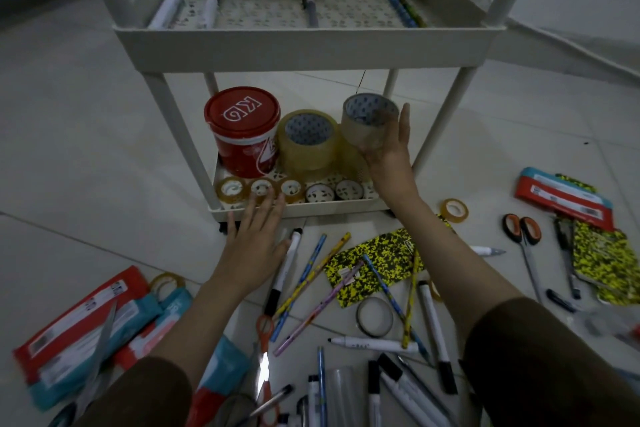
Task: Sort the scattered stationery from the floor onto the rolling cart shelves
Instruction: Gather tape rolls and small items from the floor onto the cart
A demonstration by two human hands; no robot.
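Tape roll (369, 121), wide and clear, sits cupped in the right hand (388, 149), fingers and thumb curled round its lower side; its core hole tilts up and toward the camera, so the roll's axis leans back from upright. It hangs above the right end of the cart's bottom shelf (298, 210), touching a second wide tape roll (308, 146) that lies flat there with its hole facing up. Beside that one, on the left, stands a red tub (242, 132). Along the shelf's front edge runs a row of small tape rolls (289, 190), lying flat, side by side.

The left hand (258, 239) is spread, fingers straight, palm down, its fingertips at the shelf's front lip; it holds nothing.

On the top shelf (304, 33) several markers and pencils lie with their long axes running front to back.

On the floor (86, 149), pencils (313, 274), markers (433, 319), scissors (523, 239), speckled yellow notebooks (377, 260) and red-and-teal packets (93, 326) lie scattered at all angles.
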